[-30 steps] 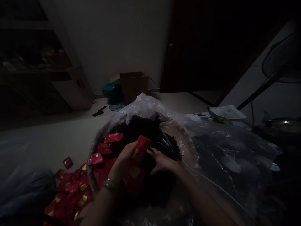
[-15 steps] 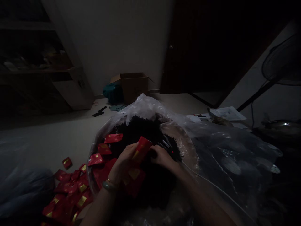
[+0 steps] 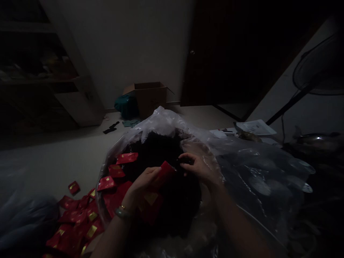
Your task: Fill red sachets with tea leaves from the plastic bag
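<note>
My left hand (image 3: 143, 181), with a bracelet at the wrist, is closed on a small red packet (image 3: 165, 173) tilted up to the right. Just right of the packet's upper end is my right hand (image 3: 199, 168), apart from it, fingers curved and spread; nothing shows clearly between them. Both hands are over a heap of dark, shredded, leaf-like material (image 3: 161, 143) in a large clear plastic bag (image 3: 168, 120). More red packets (image 3: 116, 171) with gold marks lie on the heap's left side.
A pile of red packets (image 3: 77, 216) lies on the floor at left, one loose packet (image 3: 73, 187) beyond it. Further back are a cardboard box (image 3: 150, 98) and a teal bundle (image 3: 126, 106). Clear plastic sheeting (image 3: 258, 172) spreads right, a fan (image 3: 319, 68) above it.
My right hand has moved away from the red packet, to the right and slightly up, its fingers parting. It now covers the dark device with a small red light. The view has shifted slightly.
</note>
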### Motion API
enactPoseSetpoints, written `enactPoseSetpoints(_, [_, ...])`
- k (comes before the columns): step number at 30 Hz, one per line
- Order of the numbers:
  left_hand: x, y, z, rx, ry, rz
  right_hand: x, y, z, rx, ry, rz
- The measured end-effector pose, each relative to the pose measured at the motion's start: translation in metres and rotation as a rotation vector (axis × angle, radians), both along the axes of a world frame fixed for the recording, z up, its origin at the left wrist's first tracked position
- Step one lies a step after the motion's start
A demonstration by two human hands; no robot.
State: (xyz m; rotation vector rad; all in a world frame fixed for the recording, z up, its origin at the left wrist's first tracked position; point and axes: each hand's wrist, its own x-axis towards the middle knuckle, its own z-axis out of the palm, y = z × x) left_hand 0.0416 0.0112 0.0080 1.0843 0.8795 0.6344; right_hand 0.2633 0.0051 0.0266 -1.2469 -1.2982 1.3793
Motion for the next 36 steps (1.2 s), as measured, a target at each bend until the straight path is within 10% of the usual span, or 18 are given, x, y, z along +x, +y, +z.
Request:
enactPoseSetpoints(11, [-0.004, 0.003, -0.017, 0.029, 0.070, -0.194, -0.008, 0.000, -0.005, 0.081, -0.166, 0.068])
enactPoseSetpoints(20, [0.009, 0.006, -0.016, 0.038, 0.056, 0.020, -0.014, -0.001, -0.009, 0.111, -0.176, 0.038])
enactPoseSetpoints(30, [0.004, 0.009, -0.030, 0.882, 0.387, 0.033, -0.001, -0.001, 0.001, -0.115, -0.319, 0.256])
enactPoseSetpoints(36, [0.007, 0.003, -0.024, 0.946, 0.452, -0.116, 0.001, 0.001, -0.010, 0.203, -0.520, 0.411])
